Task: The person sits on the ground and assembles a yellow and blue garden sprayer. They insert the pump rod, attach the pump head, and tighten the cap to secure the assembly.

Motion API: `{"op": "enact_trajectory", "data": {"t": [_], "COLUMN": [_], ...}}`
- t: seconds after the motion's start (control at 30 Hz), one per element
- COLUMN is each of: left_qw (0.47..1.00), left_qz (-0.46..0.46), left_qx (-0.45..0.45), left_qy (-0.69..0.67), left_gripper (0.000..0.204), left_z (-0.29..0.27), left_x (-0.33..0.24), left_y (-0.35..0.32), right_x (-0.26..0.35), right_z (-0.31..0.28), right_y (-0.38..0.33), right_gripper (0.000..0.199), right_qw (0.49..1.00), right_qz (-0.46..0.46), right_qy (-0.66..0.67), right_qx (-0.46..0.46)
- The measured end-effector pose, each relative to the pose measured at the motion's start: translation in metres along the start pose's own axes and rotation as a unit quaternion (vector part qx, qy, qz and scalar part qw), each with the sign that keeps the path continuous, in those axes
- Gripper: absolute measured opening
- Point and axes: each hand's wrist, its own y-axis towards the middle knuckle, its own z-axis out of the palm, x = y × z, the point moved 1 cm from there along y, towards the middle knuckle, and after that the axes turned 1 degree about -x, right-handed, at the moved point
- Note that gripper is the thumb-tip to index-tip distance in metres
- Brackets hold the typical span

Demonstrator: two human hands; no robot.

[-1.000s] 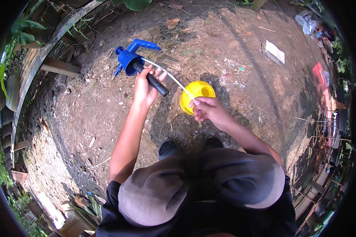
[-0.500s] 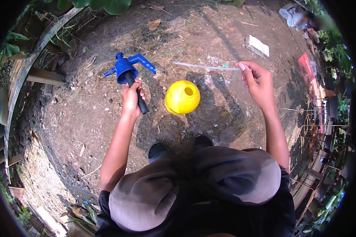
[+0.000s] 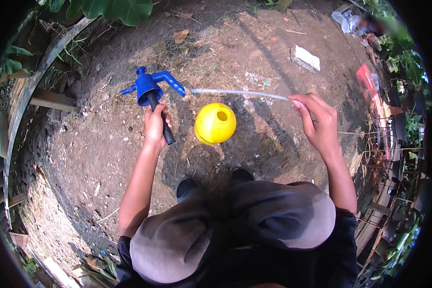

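My left hand (image 3: 155, 126) is closed around the black pump tube of a blue sprayer head (image 3: 148, 89). The head's nozzle points left and its ribbed handle points right. At the right, my right hand (image 3: 318, 120) pinches one end of a thin, clear plastic tube (image 3: 245, 92) between thumb and fingers. That tube stretches left, and its free end comes close to the sprayer's handle, apparently apart from it. Between my hands, a round yellow sprayer bottle (image 3: 211, 128) stands on the ground with its open neck facing up. Neither hand touches the bottle.
A pale broken block (image 3: 305, 58) lies on the dirt ground at the far right. Wooden boards and thin rods (image 3: 377, 144) line the right side. A curved pale strip (image 3: 26, 96) edges the left. Green leaves (image 3: 108, 8) hang in at the top.
My right hand has moved slightly down and right. The clear tube's free end has swung left and down, closer to the sprayer head. Both grips stay the same.
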Motion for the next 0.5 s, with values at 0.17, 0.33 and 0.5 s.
{"op": "enact_trajectory", "data": {"t": [0.17,0.33,0.5], "left_qw": [0.994,0.994,0.992], "left_qz": [-0.026,-0.014,0.009], "left_qx": [0.054,0.060,0.063], "left_qy": [-0.086,-0.088,-0.105], "left_gripper": [0.011,0.016,0.016], "left_z": [0.009,0.022,0.024], "left_x": [0.003,-0.015,-0.021], "left_y": [-0.006,-0.012,-0.012], "right_x": [-0.001,-0.001,0.003], "right_z": [0.013,0.020,0.016], "right_y": [0.001,0.000,0.002], "right_gripper": [0.015,0.020,0.017], "right_qw": [0.999,0.993,0.991], "right_qz": [-0.012,-0.012,0.099], "right_qy": [-0.001,-0.058,0.079], "right_qx": [0.046,0.100,-0.042]}}
